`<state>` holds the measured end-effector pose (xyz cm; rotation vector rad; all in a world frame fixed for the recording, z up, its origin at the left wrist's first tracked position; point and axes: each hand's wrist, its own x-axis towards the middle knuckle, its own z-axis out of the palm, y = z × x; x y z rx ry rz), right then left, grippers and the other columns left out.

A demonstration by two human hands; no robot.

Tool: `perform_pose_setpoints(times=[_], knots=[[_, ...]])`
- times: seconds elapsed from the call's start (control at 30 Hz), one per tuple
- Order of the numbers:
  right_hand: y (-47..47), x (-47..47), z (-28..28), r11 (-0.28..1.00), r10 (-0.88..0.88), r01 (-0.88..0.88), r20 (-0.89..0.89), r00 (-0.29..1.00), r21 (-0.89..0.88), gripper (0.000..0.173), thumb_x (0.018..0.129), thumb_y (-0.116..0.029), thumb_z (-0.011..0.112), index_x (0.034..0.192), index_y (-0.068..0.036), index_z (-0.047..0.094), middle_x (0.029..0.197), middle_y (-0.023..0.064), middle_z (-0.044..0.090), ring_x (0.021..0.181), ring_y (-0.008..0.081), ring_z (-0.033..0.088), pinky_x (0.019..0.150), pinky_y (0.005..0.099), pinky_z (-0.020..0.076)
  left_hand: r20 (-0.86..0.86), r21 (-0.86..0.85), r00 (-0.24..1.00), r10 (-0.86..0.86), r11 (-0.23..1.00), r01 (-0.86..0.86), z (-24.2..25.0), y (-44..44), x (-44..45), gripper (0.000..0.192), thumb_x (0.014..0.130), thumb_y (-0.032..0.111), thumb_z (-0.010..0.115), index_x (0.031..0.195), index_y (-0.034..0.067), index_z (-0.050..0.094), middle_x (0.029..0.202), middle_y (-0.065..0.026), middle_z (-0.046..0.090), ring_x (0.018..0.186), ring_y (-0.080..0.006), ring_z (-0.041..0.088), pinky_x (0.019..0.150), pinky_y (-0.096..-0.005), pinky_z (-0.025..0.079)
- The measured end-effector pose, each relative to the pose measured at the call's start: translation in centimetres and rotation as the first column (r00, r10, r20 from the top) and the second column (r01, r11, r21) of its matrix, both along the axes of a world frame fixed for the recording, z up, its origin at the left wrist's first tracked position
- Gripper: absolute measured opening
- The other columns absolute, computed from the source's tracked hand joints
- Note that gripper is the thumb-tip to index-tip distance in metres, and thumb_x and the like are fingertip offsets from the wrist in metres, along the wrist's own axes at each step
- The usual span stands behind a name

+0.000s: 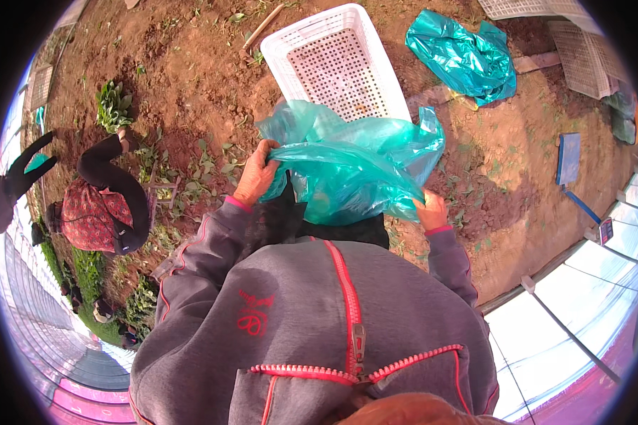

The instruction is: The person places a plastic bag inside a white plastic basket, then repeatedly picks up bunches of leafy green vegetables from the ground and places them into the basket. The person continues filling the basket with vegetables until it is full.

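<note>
Between my two hands stretches a thin teal plastic bag (pixel 345 180), spread wide and crumpled. My left hand (pixel 259 172) grips its edge on one side, fingers curled over the film. On the other side my right hand (pixel 432 210) pinches the opposite end of the edge. Just beyond the bag a white perforated plastic crate (pixel 332 69) sits on the soil with nothing in it; the bag's far part covers its near rim. Whether the bag holds anything is hard to tell through the film.
A second bundle of teal plastic bags (pixel 465 56) lies right of the crate. A blue platform scale (pixel 570 156) stands at far right. To the left, a person in a patterned top (pixel 98 212) bends near a bunch of leafy greens (pixel 113 106). A wooden stick (pixel 263 26) lies behind.
</note>
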<state>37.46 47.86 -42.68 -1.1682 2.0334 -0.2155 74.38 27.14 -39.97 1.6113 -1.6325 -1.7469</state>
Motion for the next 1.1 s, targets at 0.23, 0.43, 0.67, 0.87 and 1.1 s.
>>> perform_pose_setpoints(times=[0.23,0.43,0.67,0.87,1.1], knots=[[0.3,-0.5,-1.7,0.989,-0.041,-0.017,0.394,0.918,0.145,0.034,0.076,-0.011,0.065,0.109,-0.002,0.063,0.097,0.0139,0.067,0.09,0.0212,0.063,0.078,0.0333,0.0482,0.641,-0.031,0.669,-0.377,0.858,0.513,-2.7,-3.4,6.1,0.025,0.063,0.001,0.066,0.088,0.002,0.066,0.096,-0.0163,0.058,0.088,-0.0372,0.058,0.077,-0.0402,0.048],[-18.1,-4.9,-3.6,0.884,-0.248,0.417,0.545,0.801,-0.209,0.028,0.08,0.005,0.055,0.106,-0.001,0.064,0.093,-0.0001,0.064,0.085,0.0066,0.056,0.076,0.0222,0.0454,-0.076,0.429,0.945,0.319,0.866,-0.258,-4.0,-15.6,3.5,0.027,0.079,0.004,0.065,0.105,0.004,0.057,0.09,0.0001,0.061,0.083,-0.0128,0.058,0.076,-0.0255,0.047],[-35.5,-18.5,-13.0,0.918,-0.368,0.338,-0.129,0.921,-0.205,0.04,0.076,-0.021,0.051,0.113,-0.012,0.065,0.098,0.011,0.068,0.095,0.0225,0.062,0.085,0.0315,0.0438,0.274,0.221,0.911,-0.309,0.942,0.254,-9.9,-28.5,3.1,0.039,0.081,0.01,0.066,0.118,0.003,0.054,0.095,-0.0021,0.062,0.083,-0.0123,0.06,0.073,-0.0256,0.05],[-42.6,-19.9,-16.9,0.886,-0.437,0.442,0.069,0.897,-0.138,0.038,0.076,-0.015,0.047,0.108,-0.003,0.065,0.091,0.0104,0.067,0.086,0.0194,0.06,0.078,0.0285,0.0434,-0.31,0.426,0.797,0.519,0.825,-0.372,-14.9,-33.8,2.1,0.03,0.088,0.008,0.054,0.118,0.004,0.054,0.104,-0.0069,0.062,0.089,-0.0177,0.061,0.077,-0.0314,0.052],[-48.4,-19.0,-20.2,0.743,-0.595,0.618,0.167,0.786,-0.259,0.04,0.074,-0.013,0.054,0.109,0.004,0.058,0.107,0.017,0.058,0.098,0.0239,0.054,0.084,0.0342,0.0417,-0.23,0.384,0.754,0.616,0.769,-0.511,-19.8,-39.6,-0.4,0.025,0.092,0.018,0.053,0.11,0.001,0.056,0.106,-0.0096,0.062,0.092,-0.0209,0.061,0.079,-0.0355,0.05]])
